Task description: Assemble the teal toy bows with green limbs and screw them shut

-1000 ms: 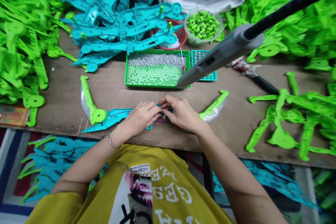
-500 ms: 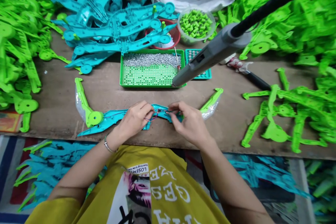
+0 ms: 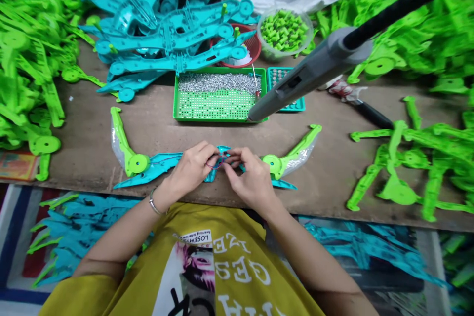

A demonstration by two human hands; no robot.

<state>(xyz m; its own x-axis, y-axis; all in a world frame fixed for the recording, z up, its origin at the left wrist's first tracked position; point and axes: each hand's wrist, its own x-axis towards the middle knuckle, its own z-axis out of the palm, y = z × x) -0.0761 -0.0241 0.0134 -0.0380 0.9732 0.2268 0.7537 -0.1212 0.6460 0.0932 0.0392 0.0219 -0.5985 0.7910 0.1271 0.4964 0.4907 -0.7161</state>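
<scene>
A blue, bow-shaped plastic part (image 3: 165, 160) lies across the table near its front edge. A green limb (image 3: 128, 150) is set at its left end and another green limb (image 3: 289, 163) at its right, both partly in clear film. Over the middle, my left hand (image 3: 192, 164) pinches thin red and blue wires (image 3: 218, 160). My right hand (image 3: 252, 177) faces it from the right, thumb and fingers closed on the same wires. The fingertips nearly meet and hide the wire ends and part of the blue middle.
Beyond the part stands a green tray (image 3: 200, 118) of small screws. A grey power screwdriver (image 3: 307, 76) slants above its right corner. A clear bowl (image 3: 284, 34) holds green pieces. Blue parts (image 3: 148, 34) and green parts (image 3: 29, 69) are heaped around. A black-handled tool (image 3: 374, 114) lies right.
My right hand has moved left along the blue part to my left hand, uncovering the right green limb's round hub. The view has shifted slightly.
</scene>
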